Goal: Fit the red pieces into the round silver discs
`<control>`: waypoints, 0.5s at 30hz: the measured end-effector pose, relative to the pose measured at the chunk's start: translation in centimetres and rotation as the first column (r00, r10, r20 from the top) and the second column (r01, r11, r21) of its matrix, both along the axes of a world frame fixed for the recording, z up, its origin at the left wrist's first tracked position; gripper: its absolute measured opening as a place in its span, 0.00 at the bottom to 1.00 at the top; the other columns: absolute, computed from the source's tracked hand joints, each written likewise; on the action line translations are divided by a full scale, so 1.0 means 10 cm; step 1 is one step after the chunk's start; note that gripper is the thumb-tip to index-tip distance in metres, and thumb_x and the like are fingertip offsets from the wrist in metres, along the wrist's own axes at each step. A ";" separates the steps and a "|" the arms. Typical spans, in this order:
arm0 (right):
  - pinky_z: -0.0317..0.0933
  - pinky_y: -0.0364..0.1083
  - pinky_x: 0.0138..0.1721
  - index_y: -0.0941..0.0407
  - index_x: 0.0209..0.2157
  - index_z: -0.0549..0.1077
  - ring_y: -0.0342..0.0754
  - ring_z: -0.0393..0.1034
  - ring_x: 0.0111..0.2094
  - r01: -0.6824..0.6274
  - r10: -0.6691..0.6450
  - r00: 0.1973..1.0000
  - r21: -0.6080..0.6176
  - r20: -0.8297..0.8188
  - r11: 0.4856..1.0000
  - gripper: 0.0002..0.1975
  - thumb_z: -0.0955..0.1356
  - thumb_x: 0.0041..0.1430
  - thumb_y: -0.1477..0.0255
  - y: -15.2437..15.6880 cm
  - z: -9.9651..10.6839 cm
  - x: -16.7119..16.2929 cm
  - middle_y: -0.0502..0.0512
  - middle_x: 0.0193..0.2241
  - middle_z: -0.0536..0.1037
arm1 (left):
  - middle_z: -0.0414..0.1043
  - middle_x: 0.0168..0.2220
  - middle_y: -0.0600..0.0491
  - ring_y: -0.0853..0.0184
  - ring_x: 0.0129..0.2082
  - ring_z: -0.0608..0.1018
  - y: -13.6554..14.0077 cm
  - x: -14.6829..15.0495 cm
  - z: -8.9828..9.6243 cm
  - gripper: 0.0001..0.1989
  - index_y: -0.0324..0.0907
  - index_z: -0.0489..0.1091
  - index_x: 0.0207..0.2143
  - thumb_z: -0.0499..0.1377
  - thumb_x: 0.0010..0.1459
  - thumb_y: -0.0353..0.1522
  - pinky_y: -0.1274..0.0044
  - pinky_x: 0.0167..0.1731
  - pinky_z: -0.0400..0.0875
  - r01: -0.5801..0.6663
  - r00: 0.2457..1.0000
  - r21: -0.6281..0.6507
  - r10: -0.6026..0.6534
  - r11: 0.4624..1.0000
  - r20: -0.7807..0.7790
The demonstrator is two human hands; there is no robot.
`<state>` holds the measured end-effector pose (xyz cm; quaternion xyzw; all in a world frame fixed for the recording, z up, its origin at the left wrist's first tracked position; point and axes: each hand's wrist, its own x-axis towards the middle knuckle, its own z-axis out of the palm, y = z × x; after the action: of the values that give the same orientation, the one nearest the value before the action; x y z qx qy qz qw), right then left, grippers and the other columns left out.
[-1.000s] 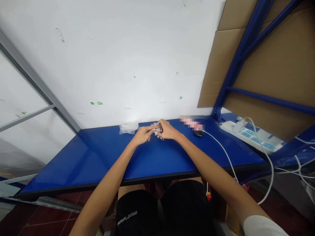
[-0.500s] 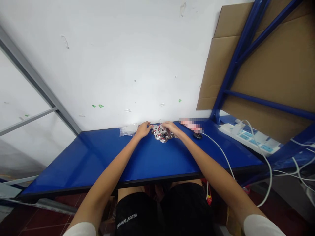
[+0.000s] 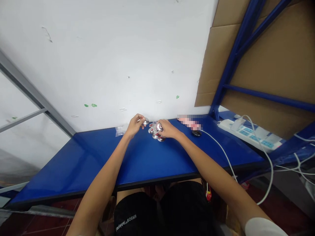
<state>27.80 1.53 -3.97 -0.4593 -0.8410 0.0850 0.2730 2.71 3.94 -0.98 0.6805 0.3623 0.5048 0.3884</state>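
My left hand (image 3: 135, 125) is closed, its thumb and fingers pinching a shiny domed metal disc (image 3: 146, 121) that looks like a small finger cymbal with a bit of red on it. Just to the right, my right hand (image 3: 167, 128) grips another such finger cymbal (image 3: 159, 127) at its edge. Beneath and in front of my right hand lies a cluster of several more finger cymbals (image 3: 155, 134) with red loops, partly overlapping. My right hand hides some of that pile.
The blue table (image 3: 98, 157) meets a white wall. A clear plastic bag (image 3: 120, 130) lies left of my left hand. To the right are a blurred-out pink item (image 3: 188, 123), a black round object (image 3: 196, 133), a white cable (image 3: 221, 149) and a power strip (image 3: 248, 134).
My left hand has lifted a finger cymbal up and left, away from the pile. My right hand has taken hold of another one. The view has shifted slightly.
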 end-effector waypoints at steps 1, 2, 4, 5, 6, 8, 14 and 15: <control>0.63 0.55 0.57 0.58 0.58 0.68 0.61 0.69 0.55 0.003 -0.004 1.000 0.013 0.017 1.000 0.24 0.71 0.60 0.74 -0.02 0.02 -0.01 0.64 0.51 0.75 | 0.80 0.41 0.48 0.69 0.29 0.81 -0.07 0.02 0.06 0.21 0.40 0.71 0.41 0.70 0.61 0.48 0.77 0.28 0.75 0.030 1.000 0.005 -0.030 1.000 0.005; 0.63 0.55 0.57 0.58 0.60 0.67 0.61 0.70 0.55 0.005 -0.006 1.000 0.019 0.030 1.000 0.25 0.70 0.62 0.74 -0.04 0.04 -0.01 0.64 0.51 0.75 | 0.80 0.41 0.47 0.68 0.29 0.81 -0.13 0.04 0.11 0.22 0.40 0.73 0.42 0.71 0.59 0.47 0.76 0.28 0.76 0.048 0.999 0.007 -0.048 0.999 0.014; 0.64 0.54 0.54 0.58 0.63 0.66 0.60 0.71 0.53 0.003 -0.005 0.999 0.026 0.041 1.000 0.26 0.69 0.64 0.74 -0.09 0.07 -0.03 0.64 0.51 0.73 | 0.81 0.41 0.46 0.67 0.28 0.82 -0.23 0.11 0.19 0.22 0.39 0.76 0.43 0.73 0.57 0.46 0.76 0.26 0.75 0.074 0.997 0.015 -0.074 0.997 0.010; 0.65 0.53 0.52 0.58 0.63 0.65 0.59 0.72 0.51 0.000 -0.001 0.999 0.035 0.041 0.999 0.26 0.69 0.64 0.74 -0.12 0.09 -0.04 0.64 0.51 0.73 | 0.81 0.40 0.46 0.66 0.28 0.82 -0.27 0.14 0.22 0.22 0.38 0.78 0.44 0.74 0.56 0.45 0.76 0.24 0.74 0.079 0.997 0.020 -0.079 0.997 0.013; 0.66 0.52 0.49 0.58 0.62 0.66 0.58 0.72 0.49 -0.004 0.002 0.999 0.043 0.041 0.999 0.26 0.69 0.64 0.73 -0.14 0.11 -0.06 0.63 0.50 0.73 | 0.81 0.40 0.46 0.66 0.29 0.82 -0.30 0.17 0.25 0.22 0.38 0.78 0.44 0.74 0.56 0.45 0.77 0.23 0.73 0.080 0.997 0.024 -0.080 0.997 0.018; 0.66 0.51 0.46 0.58 0.61 0.67 0.57 0.72 0.45 -0.007 0.005 0.999 0.052 0.039 0.999 0.25 0.71 0.63 0.73 -0.18 0.14 -0.08 0.63 0.49 0.73 | 0.81 0.38 0.46 0.66 0.28 0.81 -0.32 0.22 0.27 0.21 0.37 0.79 0.44 0.73 0.57 0.44 0.78 0.21 0.71 0.066 0.997 0.025 -0.067 0.997 0.024; 0.66 0.51 0.45 0.57 0.62 0.66 0.58 0.73 0.46 -0.039 0.040 0.999 0.030 -0.020 0.999 0.27 0.72 0.64 0.71 -0.20 0.13 -0.10 0.64 0.52 0.72 | 0.78 0.26 0.50 0.70 0.21 0.75 -0.29 0.19 0.22 0.17 0.37 0.81 0.39 0.72 0.56 0.42 0.80 0.15 0.61 -0.002 0.986 -0.059 -0.007 0.998 -0.164; 0.67 0.52 0.47 0.57 0.62 0.65 0.59 0.72 0.48 -0.050 0.051 0.998 0.035 -0.032 0.998 0.28 0.72 0.63 0.70 -0.19 0.12 -0.10 0.65 0.53 0.72 | 0.77 0.25 0.50 0.70 0.21 0.74 -0.28 0.18 0.21 0.17 0.37 0.81 0.38 0.72 0.56 0.42 0.80 0.15 0.60 -0.013 0.979 -0.073 -0.002 0.997 -0.202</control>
<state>26.83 -0.38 -2.80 -0.4317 -0.8491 0.0848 0.2925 4.49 1.15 1.08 0.7121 0.4204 0.4205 0.3733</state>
